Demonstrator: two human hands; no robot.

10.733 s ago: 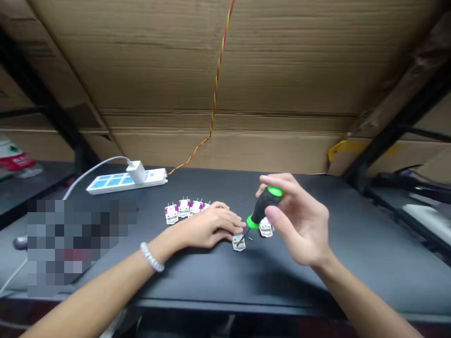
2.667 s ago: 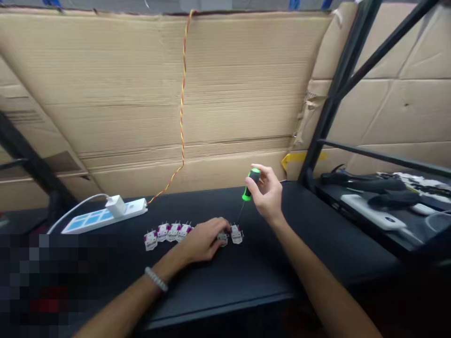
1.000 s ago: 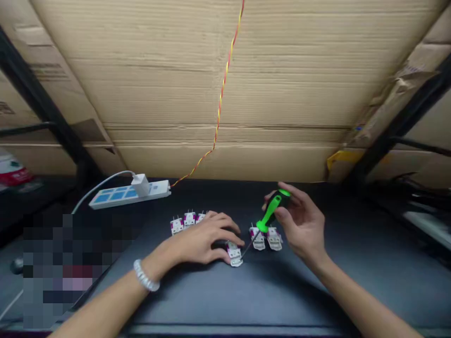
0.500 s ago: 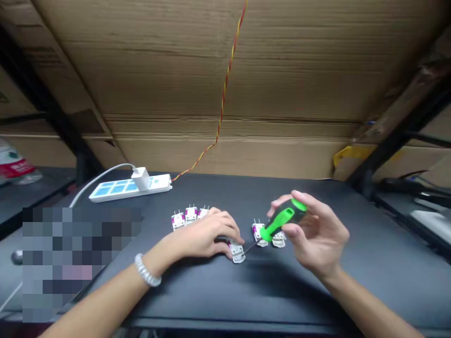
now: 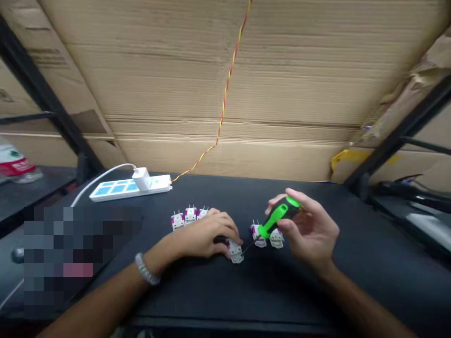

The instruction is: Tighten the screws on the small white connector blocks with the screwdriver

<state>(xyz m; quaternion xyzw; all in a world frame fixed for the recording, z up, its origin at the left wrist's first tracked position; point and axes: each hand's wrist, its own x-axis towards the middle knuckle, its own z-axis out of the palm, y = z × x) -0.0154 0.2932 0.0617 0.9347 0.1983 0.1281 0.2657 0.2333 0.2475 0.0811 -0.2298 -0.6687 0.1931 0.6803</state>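
while left fingers (image 5: pixel 225 234) pin a switch (image 5: pixel 235 251), right fingers (image 5: pixel 296 220) hold a screwdriver (image 5: pixel 276 217) mid-table (image 5: pixel 352 263).

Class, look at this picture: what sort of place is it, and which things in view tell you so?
Probably a small assembly workbench. A right hand holds a green screwdriver to one of many small white parts, a power strip lies on the black table, and cardboard walls the back.

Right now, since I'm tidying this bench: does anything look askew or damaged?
Nothing looks damaged. One white part lies out of line under the left hand, where the screwdriver in the right hand points at it; the others sit in rows.
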